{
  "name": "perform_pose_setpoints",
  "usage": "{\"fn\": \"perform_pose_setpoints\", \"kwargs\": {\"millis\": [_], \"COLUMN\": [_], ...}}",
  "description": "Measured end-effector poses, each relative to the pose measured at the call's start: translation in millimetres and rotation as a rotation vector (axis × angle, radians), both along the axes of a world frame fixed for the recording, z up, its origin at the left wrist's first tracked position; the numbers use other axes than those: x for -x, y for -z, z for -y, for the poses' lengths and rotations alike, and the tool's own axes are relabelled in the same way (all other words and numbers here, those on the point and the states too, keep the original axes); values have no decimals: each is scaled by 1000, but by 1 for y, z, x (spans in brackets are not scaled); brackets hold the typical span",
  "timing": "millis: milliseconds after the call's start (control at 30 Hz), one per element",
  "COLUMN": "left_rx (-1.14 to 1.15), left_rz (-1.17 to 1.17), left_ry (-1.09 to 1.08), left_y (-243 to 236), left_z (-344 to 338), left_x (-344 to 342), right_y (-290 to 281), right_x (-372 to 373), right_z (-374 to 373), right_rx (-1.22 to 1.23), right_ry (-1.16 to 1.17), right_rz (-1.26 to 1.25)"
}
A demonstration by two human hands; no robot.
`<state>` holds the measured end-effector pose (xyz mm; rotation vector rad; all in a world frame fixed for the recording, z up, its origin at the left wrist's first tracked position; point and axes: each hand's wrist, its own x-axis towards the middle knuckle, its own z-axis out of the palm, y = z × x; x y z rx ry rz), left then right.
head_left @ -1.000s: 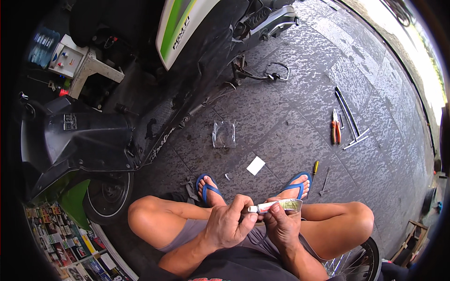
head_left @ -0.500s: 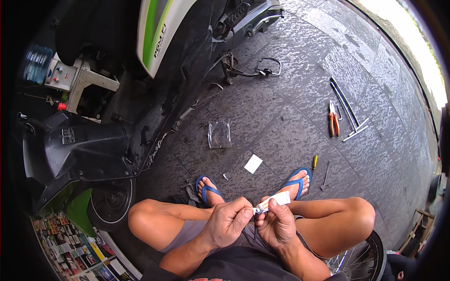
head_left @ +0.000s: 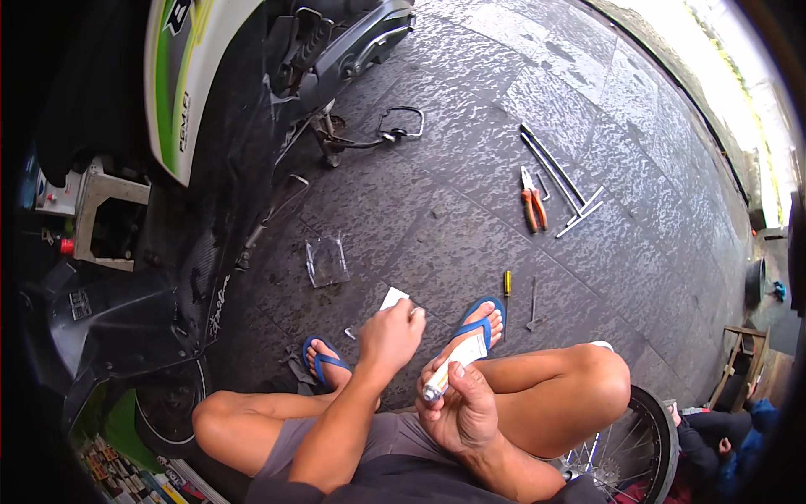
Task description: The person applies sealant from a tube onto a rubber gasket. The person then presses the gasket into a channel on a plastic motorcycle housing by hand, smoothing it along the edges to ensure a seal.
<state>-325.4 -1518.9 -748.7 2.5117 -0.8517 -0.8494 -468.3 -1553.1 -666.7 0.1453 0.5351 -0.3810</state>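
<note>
My right hand [head_left: 462,407] is closed around a small white and yellowish squeeze tube [head_left: 449,370] above my lap. The tube's metal neck points toward me and its flat crimped end points away. My left hand [head_left: 392,338] is out over the floor, left of and beyond the tube, its fingers curled together; what they hold, if anything, is hidden. Just past that hand lies a white card [head_left: 393,296], partly covered by it. A clear plastic bag [head_left: 327,261] rests flat on the floor farther off.
Pliers with orange handles [head_left: 533,208], a T-handle wrench [head_left: 579,214] and a yellow-handled screwdriver [head_left: 507,284] lie on the dark tiles. A motor scooter [head_left: 227,143] stands at the left. A spoked wheel [head_left: 646,437] is beside my right knee. Another person [head_left: 714,441] sits at the lower right.
My left hand has come off the tube's neck and moved forward over the floor near the white card. My right hand still holds the tube, now tilted. The view has shifted right.
</note>
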Motion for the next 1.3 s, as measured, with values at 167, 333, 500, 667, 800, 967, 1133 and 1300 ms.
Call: {"fn": "perform_pose_setpoints", "kwargs": {"millis": [167, 333, 500, 667, 800, 967, 1133, 1300], "left_rx": [-134, -97, 8, 747, 1058, 1241, 1277, 1330], "left_rz": [-101, -310, -1209, -1432, -1412, -1308, -1104, -1058], "left_ry": [259, 154, -447, -658, -638, -483, -345, -311], "left_y": [83, 117, 75, -20, -60, -82, -87, -100], "left_z": [87, 102, 54, -18, -63, -93, -112, -123], "left_x": [21, 26, 4, -7, -11, -5, 3, 5], "right_y": [-14, -10, -8, -22, -28, -38, -47, -46], "right_x": [8, 15, 17, 11, -1, -12, -23, -27], "right_z": [10, 19, 32, 33, 24, 11, -1, -11], "right_rx": [11, 15, 81, 140, 298, 458, 786, 1048], "right_ry": [52, 103, 164, 182, 79, -2, -82, -68], "right_rz": [112, 65, -12, -195, -175, -189, -203, -205]}}
